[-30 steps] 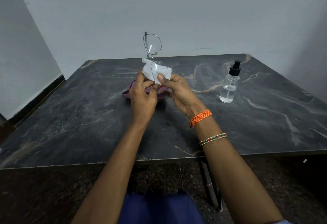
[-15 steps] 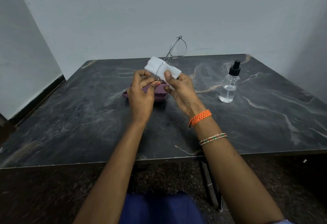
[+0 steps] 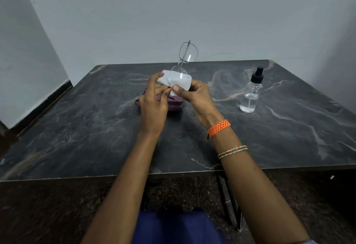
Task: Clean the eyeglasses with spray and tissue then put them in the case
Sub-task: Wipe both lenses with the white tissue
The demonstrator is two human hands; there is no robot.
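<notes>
Thin metal-framed eyeglasses [image 3: 188, 52] stand on end above the table, one lens high against the wall, the other low between my hands. A white tissue [image 3: 184, 81] lies behind the lower lens. My left hand [image 3: 154, 105] pinches the frame at the bottom of that lens. My right hand [image 3: 194, 95] pinches the tissue with its thumb on the front. A purple case [image 3: 174, 103] lies on the table just behind and below my hands, mostly hidden. A clear spray bottle [image 3: 251, 93] with a black pump stands to the right.
The dark marbled table [image 3: 96, 128] reaches a grey wall at the back. Its front edge runs just under my forearms. Orange and beaded bracelets ring my right wrist.
The glasses have swung from tilted to the right back to nearly upright. The tissue has shifted behind the lower lens, and both hands have stayed in place above the case.
</notes>
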